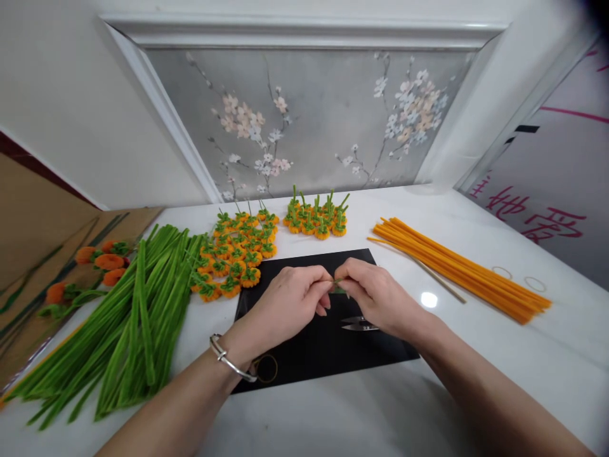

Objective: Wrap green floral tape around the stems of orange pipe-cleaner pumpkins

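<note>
Over a black mat (304, 362), my left hand (290, 301) and my right hand (380, 295) meet fingertip to fingertip. Both pinch a short green pipe cleaner piece (337, 285), mostly hidden by the fingers. Small thread snips (359, 325) lie on the mat, partly beneath my right hand. A thin ring (265, 368) rests near my left wrist, which wears a silver bangle (231, 362). Beyond my left hand stand several small orange pumpkins with green tops (238, 252), made of pipe cleaner. A second group of these pumpkins (316, 219) sits farther back, with upright green stems.
A large bundle of green pipe cleaners (137, 317) spreads across the left side. Orange pipe cleaners (461, 270) lie at the right, with a thin stick (440, 279) alongside. Orange fuzzy pieces (109, 261) rest on cardboard (137, 219) at far left. A wall panel (314, 114) bounds the back.
</note>
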Tool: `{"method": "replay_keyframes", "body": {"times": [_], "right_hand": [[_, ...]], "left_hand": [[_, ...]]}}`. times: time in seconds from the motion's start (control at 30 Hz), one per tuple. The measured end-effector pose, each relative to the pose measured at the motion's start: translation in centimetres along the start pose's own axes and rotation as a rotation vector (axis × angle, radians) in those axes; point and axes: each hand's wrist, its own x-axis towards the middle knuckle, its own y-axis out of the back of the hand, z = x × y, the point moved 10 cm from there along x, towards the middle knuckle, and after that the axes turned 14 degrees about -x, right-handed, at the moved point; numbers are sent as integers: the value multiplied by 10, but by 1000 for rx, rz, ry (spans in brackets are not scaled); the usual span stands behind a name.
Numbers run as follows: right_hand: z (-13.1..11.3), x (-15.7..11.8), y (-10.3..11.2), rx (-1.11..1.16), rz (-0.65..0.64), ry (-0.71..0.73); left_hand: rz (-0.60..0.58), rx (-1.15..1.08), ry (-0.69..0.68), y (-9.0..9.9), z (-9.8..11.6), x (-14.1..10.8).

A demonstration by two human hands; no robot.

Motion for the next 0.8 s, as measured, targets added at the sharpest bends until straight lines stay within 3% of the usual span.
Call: {"method": "replay_keyframes", "body": {"times": [0.2,0.47,0.6,0.8], "right_hand": [[23,0,3,91,-54,-114],[28,-3,-7,186,-104,-246],[13,-2,-7,92,-59,-162],[-3,-2,0,26,3,38]], "left_hand": [[-19,-141,42,-1,-7,0],[88,141,-49,7,10,-3],[81,194,-48,2,10,-3],[27,1,-21,-2,5,-1]]}}
